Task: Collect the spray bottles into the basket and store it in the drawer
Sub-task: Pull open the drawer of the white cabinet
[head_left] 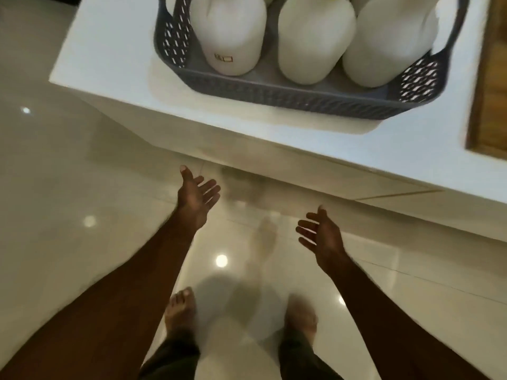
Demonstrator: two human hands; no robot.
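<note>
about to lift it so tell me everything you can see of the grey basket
The grey basket is a rectangular plastic tray-like bin with perforated, woven-look walls and a raised handle loop at each end. It sits flat on the white counter, near its front edge, its far part cut off by the frame. At least three white bottles stand upright inside, their tops out of view. Neither the left hand nor the right hand touches it; both hang open below counter level.

You see a dim, warm picture; lamps glare on the glossy floor (82, 165), and motion blur softens everything.
</note>
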